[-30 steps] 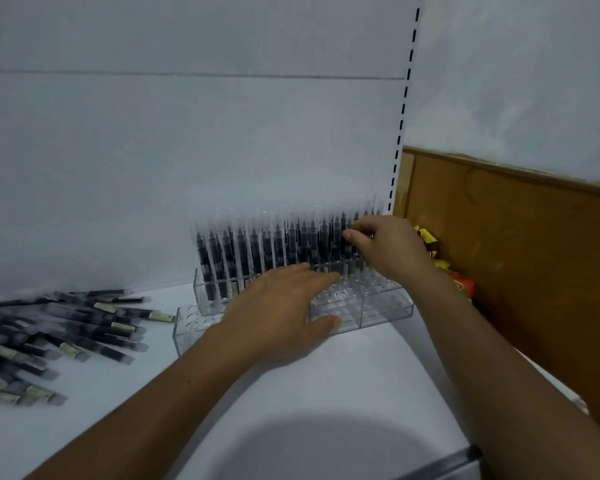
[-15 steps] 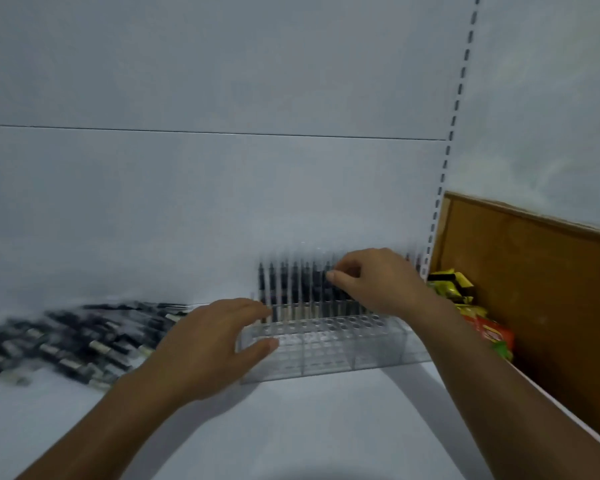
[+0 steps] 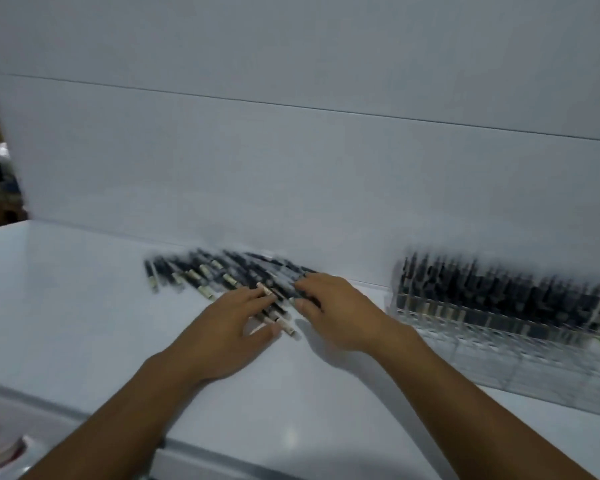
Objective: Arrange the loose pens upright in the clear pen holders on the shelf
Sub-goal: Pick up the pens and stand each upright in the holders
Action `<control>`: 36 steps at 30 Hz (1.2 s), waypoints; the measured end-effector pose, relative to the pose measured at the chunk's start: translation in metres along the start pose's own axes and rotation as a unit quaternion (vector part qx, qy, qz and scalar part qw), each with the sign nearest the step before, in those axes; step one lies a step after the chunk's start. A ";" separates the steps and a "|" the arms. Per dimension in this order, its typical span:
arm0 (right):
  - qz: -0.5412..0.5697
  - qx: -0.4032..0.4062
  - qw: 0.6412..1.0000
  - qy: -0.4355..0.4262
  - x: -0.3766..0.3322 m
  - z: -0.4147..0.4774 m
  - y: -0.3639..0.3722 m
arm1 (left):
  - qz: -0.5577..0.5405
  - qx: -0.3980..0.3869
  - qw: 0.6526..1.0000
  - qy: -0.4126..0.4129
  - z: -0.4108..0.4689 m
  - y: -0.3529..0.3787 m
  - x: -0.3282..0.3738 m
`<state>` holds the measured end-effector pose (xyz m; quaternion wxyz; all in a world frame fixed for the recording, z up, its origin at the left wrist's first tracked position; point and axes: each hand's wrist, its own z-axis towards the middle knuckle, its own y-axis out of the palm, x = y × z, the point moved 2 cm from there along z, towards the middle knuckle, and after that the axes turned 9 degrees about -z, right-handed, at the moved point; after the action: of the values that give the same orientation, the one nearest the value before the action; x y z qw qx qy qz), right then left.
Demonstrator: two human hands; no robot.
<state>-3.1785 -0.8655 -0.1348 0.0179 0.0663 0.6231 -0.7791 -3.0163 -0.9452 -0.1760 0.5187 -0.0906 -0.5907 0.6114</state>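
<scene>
Left hand [image 3: 236, 323] lies flat, fingers spread on the pens [image 3: 222, 271]; right hand [image 3: 336, 313] curls onto them, grip too blurred to tell. Pile at 12 o'clock, holder [image 3: 499, 327] at 3. Best gather a few, ends aligned. White shelf [image 3: 84, 306], pale back panel [image 3: 291, 168]

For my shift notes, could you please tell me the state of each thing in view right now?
loose pens: lying flat in a pile on the shelf.
clear pen holder: back rows filled, front rows look empty.
standing pens: upright in its back rows.
left hand: fingers stretched over the pile.
right hand: fingers curled on the pile; grip unclear.
</scene>
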 end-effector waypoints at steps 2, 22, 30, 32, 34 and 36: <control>-0.010 0.000 1.000 -0.006 -0.001 0.003 0.018 | -0.006 -0.023 1.000 0.002 -0.001 0.005 -0.003; 0.063 0.053 0.992 0.098 0.011 -0.008 0.030 | -0.112 0.194 0.970 -0.093 -0.001 -0.007 -0.018; 0.126 0.048 0.982 0.129 0.009 -0.006 0.035 | 0.021 0.110 0.969 -0.220 0.014 -0.003 -0.014; 0.131 0.048 0.981 0.132 0.009 -0.007 0.035 | 0.041 0.068 0.967 -0.241 0.019 -0.007 -0.012; 0.135 0.048 0.981 0.131 0.009 -0.007 0.035 | 0.035 0.025 0.965 -0.260 0.024 -0.013 -0.009; 0.143 0.049 0.980 0.129 0.009 -0.006 0.034 | 0.036 -0.019 0.964 -0.264 0.028 -0.019 -0.004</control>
<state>-3.1834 -0.8666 -0.1702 0.0453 0.2560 0.5655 -0.7827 -3.0249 -0.9703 -0.1547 0.3200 0.0431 -0.7148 0.6203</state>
